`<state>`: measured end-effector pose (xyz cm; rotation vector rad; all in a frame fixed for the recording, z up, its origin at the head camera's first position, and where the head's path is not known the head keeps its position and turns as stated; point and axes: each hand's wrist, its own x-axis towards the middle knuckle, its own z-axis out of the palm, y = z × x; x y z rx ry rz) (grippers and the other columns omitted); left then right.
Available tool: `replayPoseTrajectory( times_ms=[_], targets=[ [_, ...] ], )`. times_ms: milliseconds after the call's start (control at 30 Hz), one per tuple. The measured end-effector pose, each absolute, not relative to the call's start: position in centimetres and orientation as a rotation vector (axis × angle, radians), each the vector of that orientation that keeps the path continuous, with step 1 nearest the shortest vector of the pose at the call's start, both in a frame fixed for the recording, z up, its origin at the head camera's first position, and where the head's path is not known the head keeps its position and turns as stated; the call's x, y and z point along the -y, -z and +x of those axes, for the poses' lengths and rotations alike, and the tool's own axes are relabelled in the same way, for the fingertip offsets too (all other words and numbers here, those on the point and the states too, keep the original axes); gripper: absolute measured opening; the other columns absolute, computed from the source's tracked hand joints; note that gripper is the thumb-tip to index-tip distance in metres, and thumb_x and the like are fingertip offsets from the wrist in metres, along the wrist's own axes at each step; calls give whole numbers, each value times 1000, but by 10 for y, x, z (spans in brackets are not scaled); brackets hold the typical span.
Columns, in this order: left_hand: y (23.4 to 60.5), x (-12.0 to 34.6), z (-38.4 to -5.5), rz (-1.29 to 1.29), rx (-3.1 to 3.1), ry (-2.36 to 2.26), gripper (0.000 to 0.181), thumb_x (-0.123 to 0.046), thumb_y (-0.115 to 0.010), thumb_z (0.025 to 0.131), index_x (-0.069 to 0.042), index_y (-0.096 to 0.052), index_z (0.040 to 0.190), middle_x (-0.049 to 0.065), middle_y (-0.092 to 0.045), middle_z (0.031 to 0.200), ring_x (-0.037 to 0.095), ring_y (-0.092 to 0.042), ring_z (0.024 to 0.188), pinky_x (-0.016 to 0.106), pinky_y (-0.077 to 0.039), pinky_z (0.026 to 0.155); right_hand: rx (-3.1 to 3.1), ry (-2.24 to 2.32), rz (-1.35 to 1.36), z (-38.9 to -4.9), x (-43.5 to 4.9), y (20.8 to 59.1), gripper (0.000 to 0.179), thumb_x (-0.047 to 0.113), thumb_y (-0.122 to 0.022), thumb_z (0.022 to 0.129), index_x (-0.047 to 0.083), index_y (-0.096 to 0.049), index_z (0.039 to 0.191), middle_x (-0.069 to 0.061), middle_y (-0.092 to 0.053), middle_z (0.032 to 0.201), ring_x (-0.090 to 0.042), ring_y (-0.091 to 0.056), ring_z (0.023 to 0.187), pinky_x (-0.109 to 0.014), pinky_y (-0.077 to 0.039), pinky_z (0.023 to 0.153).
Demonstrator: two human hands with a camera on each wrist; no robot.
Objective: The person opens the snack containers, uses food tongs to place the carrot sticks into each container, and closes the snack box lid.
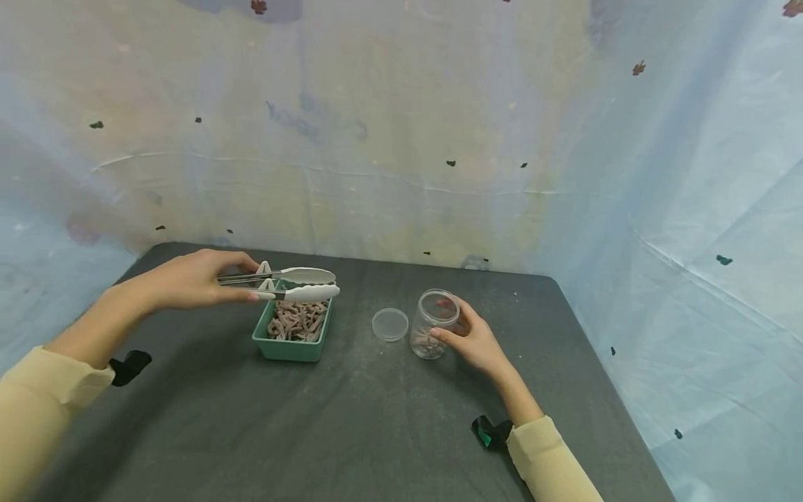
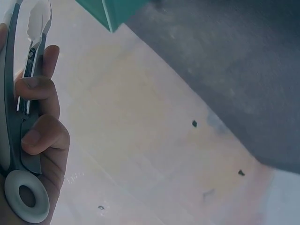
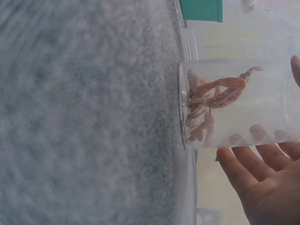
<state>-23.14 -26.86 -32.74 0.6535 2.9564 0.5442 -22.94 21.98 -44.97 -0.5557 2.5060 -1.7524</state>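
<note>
My left hand [image 1: 194, 279] grips a pair of metal tongs [image 1: 307, 275] with white scalloped tips and a white ring [image 2: 26, 196] at the handle end. The tongs' tips stand apart over the far side of a green rectangular box [image 1: 287, 351], with nothing between them. Brownish, twisted strips [image 1: 297, 322] fill much of the box. My right hand [image 1: 478, 343] holds an uncovered clear jar [image 1: 422, 321] upright on the table, thumb and fingers on opposite sides. A few similar strips [image 3: 225, 96] lie in its bottom.
A clear round lid [image 1: 390, 325] lies flat between box and jar. The dark grey table [image 1: 364, 432] ends at a pale, patterned plastic sheet [image 1: 376, 139] hanging behind it and along the sides.
</note>
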Motion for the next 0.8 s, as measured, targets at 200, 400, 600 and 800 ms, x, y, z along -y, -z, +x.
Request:
replayPoseTrajectory(
  times_ms=[200,400,600,800],
  targets=[
    [321,279,-227,671,-2977,-434,68,-62,-75,89,-11,-67,134,12,-69,130,27,-70,101,53,-56,79,-2509,1754,-558,-229,-221,449,75,12,-77,96,14,-38,160,-18,-51,153,-38,-58,134,-44,-54,102],
    [316,285,-222,684,-2981,-312,67,-62,-76,88,-12,-68,133,10,-71,128,31,-70,105,54,-56,75,-2504,1754,-553,-230,-222,450,75,12,-77,97,15,-38,160,-18,-50,154,-37,-58,134,-42,-55,101],
    [310,289,-217,703,-2966,-254,64,-60,-79,86,-14,-69,130,7,-71,125,30,-70,105,52,-56,75,-2514,1741,-551,-230,-221,450,76,14,-77,96,16,-38,160,-17,-51,153,-38,-58,134,-45,-54,101],
    [307,292,-214,694,-2911,-230,66,-60,-79,85,-15,-68,131,6,-70,127,30,-70,106,51,-56,74,-2525,1732,-549,-230,-220,451,75,15,-78,96,16,-38,160,-16,-51,154,-38,-57,134,-48,-54,102]
  ],
)
